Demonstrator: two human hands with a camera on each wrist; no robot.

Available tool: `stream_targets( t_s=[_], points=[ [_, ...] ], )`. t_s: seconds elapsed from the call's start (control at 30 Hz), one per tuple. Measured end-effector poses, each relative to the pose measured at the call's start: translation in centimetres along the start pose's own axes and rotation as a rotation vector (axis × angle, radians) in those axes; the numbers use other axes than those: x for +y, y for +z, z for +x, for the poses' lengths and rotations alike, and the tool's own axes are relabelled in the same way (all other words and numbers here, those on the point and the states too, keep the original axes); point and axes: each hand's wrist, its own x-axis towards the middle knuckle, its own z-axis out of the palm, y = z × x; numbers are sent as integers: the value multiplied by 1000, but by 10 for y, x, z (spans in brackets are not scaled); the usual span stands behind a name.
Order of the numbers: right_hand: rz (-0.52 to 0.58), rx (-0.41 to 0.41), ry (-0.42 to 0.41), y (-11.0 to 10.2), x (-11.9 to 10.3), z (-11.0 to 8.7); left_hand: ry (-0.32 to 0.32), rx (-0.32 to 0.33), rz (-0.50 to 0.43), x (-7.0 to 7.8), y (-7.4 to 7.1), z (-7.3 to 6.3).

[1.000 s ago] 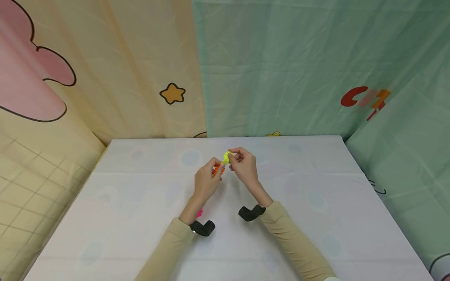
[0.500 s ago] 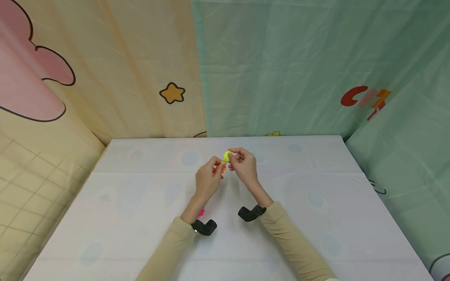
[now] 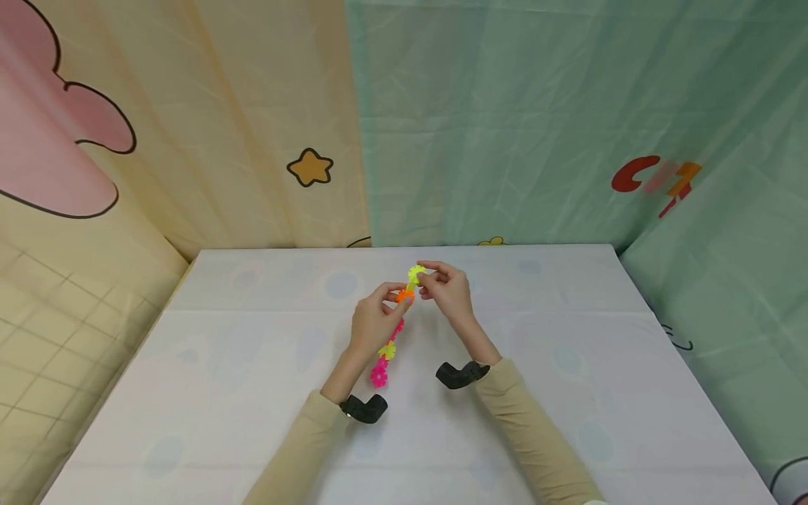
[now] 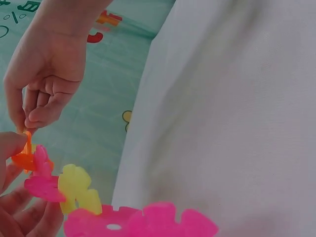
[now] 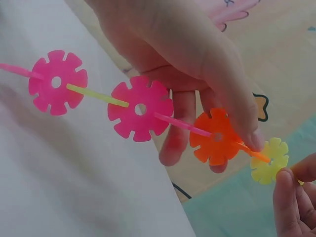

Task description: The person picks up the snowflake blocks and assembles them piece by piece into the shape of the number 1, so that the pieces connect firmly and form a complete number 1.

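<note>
A chain of slotted plastic snowflake discs in pink, yellow and orange hangs between and below the hands, over the table. My left hand [image 3: 372,322] pinches the chain at an orange disc [image 5: 215,138] near its upper end, thumb on one side. My right hand [image 3: 451,294] pinches the yellow disc [image 5: 269,162] at that end, which is joined to an orange disc set edge-on. Toward the other end come pink discs [image 5: 140,109] and a yellow disc [image 4: 78,190], slotted crosswise into each other. The lowest pink disc [image 3: 379,376] hangs beside the left wrist.
A white cloth with pale blue dots covers the table [image 3: 536,435]. Behind it hangs a curtain [image 3: 505,126], part cream and part green. Each wrist wears a black camera mount [image 3: 365,409].
The right hand has moved slightly right with the yellow disc. More of the chain now shows below the left hand, which earlier hid most of it; the orange disc is also clearer.
</note>
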Motion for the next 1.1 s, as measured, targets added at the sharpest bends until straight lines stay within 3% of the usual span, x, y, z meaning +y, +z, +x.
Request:
stream_targets(
  t_s=[0.37,0.6,0.83,1.1],
  points=[
    [-75,-6,31,-15,3,20,-181,-55,-129,-12,11,-14],
    [-144,-51,63,-10,9,36,-265,-46,-200,-18,25,-12],
    [-235,-70,92,-7,27,57,-344,-35,-155,-26,34,-3],
    [-323,-90,161,3,43,70,-358,-32,-76,-37,38,7]
  ],
)
